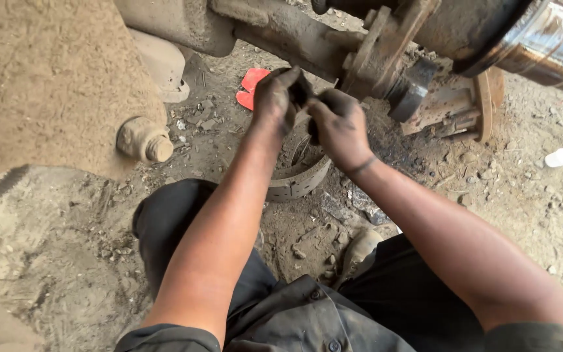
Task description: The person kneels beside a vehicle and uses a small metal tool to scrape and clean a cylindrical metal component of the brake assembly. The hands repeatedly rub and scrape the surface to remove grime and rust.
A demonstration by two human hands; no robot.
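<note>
Both hands are black with grease and meet just below a rusty axle assembly (360,52). My left hand (274,98) grips a small dark part (301,88) from the left. My right hand (340,127) closes on the same part from the right. What the part is stays hidden by my fingers. A curved brake shoe (301,179) lies on the dirt directly under my hands.
A rusty hub with studs (464,107) lies on the ground to the right. A shiny metal shaft (548,42) crosses the top right. A red scrap (250,88), a white lump (559,158) and a large dusty tyre (47,78) are nearby. My shoe (358,251) rests on the dirt.
</note>
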